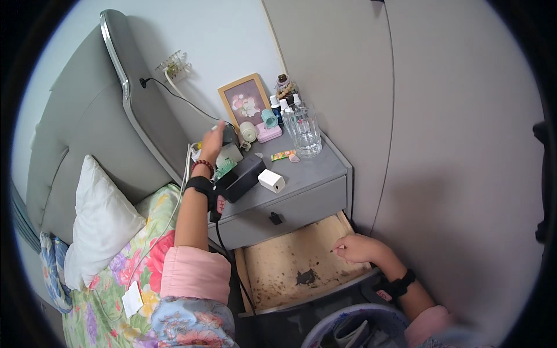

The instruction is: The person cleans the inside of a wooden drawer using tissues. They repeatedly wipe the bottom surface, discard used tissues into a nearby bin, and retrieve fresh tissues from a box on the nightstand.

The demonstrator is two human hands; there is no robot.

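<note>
My left hand (212,144) reaches to the back left of the grey nightstand (313,172), beside a dark box (229,135) and a white box (229,153). Its fingers are partly hidden, so I cannot tell whether they grip anything. Below its wrist, a green hairbrush (224,168) lies in a black organizer box (243,179). My right hand (359,249) hovers over the pulled-out lower drawer (283,256), its fingers curled together; whether something small is between them is unclear. Dark specks and a torn dark patch (305,277) mark the drawer's wooden bottom.
A glass pitcher (303,135) with some water, a picture frame (246,102), a white charger (271,181) and small bottles stand on the nightstand. A purple-rimmed bin (317,324) sits before the drawer. A black cable (230,256) hangs across the drawer's left side. The bed (143,261) is left.
</note>
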